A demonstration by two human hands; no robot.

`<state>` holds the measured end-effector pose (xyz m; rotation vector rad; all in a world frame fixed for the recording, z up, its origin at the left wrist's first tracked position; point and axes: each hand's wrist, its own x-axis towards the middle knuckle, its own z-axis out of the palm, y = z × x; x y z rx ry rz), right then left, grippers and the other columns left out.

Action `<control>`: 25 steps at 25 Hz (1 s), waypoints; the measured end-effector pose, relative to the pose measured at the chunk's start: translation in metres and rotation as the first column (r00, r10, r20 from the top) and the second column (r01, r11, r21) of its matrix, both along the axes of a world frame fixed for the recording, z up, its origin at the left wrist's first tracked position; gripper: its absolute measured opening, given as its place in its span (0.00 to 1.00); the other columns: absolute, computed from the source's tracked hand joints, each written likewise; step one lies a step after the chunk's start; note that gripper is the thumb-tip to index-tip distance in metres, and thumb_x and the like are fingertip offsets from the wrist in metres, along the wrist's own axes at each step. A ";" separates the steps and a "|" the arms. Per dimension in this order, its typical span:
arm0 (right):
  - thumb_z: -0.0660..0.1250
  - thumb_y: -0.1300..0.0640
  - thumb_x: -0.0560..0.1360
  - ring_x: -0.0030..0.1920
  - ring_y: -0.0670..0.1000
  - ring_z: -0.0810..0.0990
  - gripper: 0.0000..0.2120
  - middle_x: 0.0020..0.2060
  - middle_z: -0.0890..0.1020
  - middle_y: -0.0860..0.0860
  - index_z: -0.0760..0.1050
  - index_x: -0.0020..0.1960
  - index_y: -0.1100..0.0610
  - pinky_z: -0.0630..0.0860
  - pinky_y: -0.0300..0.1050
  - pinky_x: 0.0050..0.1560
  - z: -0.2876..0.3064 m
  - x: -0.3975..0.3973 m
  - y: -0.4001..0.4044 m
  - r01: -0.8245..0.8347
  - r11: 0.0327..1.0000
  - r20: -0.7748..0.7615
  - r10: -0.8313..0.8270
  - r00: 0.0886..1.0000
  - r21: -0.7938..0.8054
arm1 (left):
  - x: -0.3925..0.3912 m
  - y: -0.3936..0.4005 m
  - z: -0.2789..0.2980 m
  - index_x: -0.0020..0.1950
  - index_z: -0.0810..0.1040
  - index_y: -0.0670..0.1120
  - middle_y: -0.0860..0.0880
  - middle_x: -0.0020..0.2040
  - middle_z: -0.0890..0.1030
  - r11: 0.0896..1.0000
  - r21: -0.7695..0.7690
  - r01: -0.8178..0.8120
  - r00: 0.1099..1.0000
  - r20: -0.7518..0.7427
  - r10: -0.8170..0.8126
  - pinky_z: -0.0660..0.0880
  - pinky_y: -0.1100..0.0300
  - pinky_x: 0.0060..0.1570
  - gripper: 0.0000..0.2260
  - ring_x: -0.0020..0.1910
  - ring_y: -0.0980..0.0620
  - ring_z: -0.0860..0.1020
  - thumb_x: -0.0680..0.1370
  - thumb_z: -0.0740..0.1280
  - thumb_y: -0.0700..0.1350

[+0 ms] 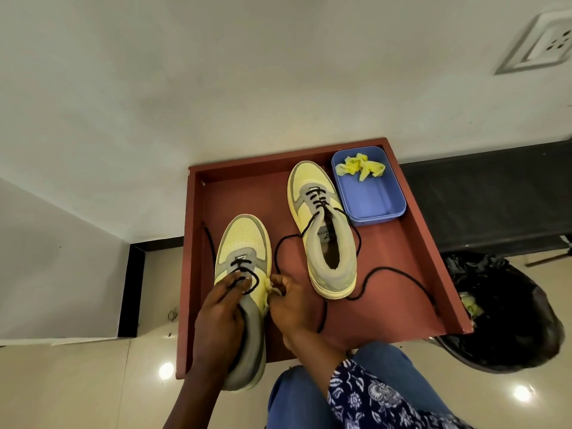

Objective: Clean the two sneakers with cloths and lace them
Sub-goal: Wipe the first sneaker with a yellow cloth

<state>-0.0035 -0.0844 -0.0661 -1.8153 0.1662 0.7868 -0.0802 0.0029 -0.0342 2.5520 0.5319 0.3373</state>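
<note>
I am looking down at a red-brown tray [433, 274] on the floor, and both sneakers are standing in it. The near sneaker [243, 246] is lying at the left front of the tray, with its heel reaching over the front rim. My left hand [221, 317] is gripping it from above, fingers curled over the tongue and the laces, so it cannot slide. My right hand [288, 305] is pinching a small piece of yellow cloth [268, 287] against the side of this shoe, just beside the eyelets. The far sneaker [322, 227] is standing upright near the back, partly laced, and its long black lace [393, 274] is trailing loose over the tray floor. Beside it a blue tub [371, 199] is holding another crumpled yellow cloth [360, 167].

I am judging the shoe to be light, with a stiff sole and a soft upper, so holding it over the tongue is giving good control while I am wiping. The cloth is thin and limp, and it is needing a firm pinch. The lace is soft and floppy; I think it is best taken near its tip for threading.
</note>
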 end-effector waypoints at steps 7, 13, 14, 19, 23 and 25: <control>0.61 0.66 0.73 0.52 0.56 0.80 0.11 0.51 0.82 0.56 0.79 0.51 0.59 0.76 0.47 0.55 0.002 0.048 0.025 0.024 0.993 0.110 -0.012 0.994 -0.115 | -0.001 0.001 -0.003 0.53 0.82 0.40 0.43 0.57 0.80 0.997 -0.049 -0.057 0.996 0.070 0.060 0.57 0.75 0.63 0.17 0.58 0.56 0.73 0.70 0.62 0.27; 0.59 0.68 0.73 0.53 0.57 0.80 0.16 0.53 0.82 0.57 0.81 0.53 0.58 0.73 0.42 0.52 0.015 0.083 0.048 -0.018 0.976 0.263 0.076 0.962 -0.218 | 0.001 -0.001 -0.003 0.51 0.82 0.40 0.43 0.56 0.80 0.992 -0.106 -0.072 0.991 0.101 0.083 0.59 0.76 0.62 0.16 0.57 0.62 0.71 0.70 0.59 0.31; 0.59 0.68 0.73 0.54 0.56 0.79 0.16 0.53 0.83 0.56 0.81 0.54 0.58 0.72 0.41 0.52 0.017 0.087 0.051 -0.036 0.975 0.278 0.098 0.955 -0.219 | 0.001 -0.001 -0.004 0.51 0.82 0.40 0.44 0.56 0.80 0.991 -0.113 -0.070 0.991 0.107 0.082 0.59 0.78 0.61 0.16 0.58 0.63 0.69 0.69 0.59 0.31; 0.57 0.69 0.75 0.61 0.53 0.76 0.18 0.59 0.80 0.55 0.77 0.60 0.60 0.69 0.39 0.61 0.020 0.097 0.057 -0.170 0.974 0.346 0.212 0.914 -0.147 | 0.001 0.000 -0.005 0.51 0.82 0.40 0.50 0.56 0.77 0.991 -0.120 -0.059 0.988 0.133 0.075 0.60 0.82 0.60 0.16 0.59 0.66 0.66 0.69 0.60 0.30; 0.58 0.69 0.74 0.59 0.56 0.76 0.19 0.58 0.80 0.56 0.76 0.61 0.58 0.71 0.42 0.61 0.009 0.079 0.040 -0.173 0.965 0.476 0.249 0.844 -0.199 | 0.000 0.001 -0.008 0.51 0.82 0.40 0.45 0.56 0.79 0.993 -0.099 -0.062 0.988 0.132 0.074 0.58 0.78 0.62 0.16 0.60 0.65 0.66 0.70 0.60 0.31; 0.59 0.69 0.74 0.56 0.56 0.76 0.18 0.55 0.79 0.57 0.76 0.61 0.59 0.70 0.38 0.57 0.003 0.057 0.025 -0.129 0.978 0.499 0.195 0.845 -0.164 | -0.001 0.001 -0.009 0.52 0.82 0.40 0.43 0.57 0.80 0.992 -0.107 -0.066 0.988 0.130 0.080 0.59 0.76 0.63 0.16 0.60 0.64 0.66 0.70 0.60 0.32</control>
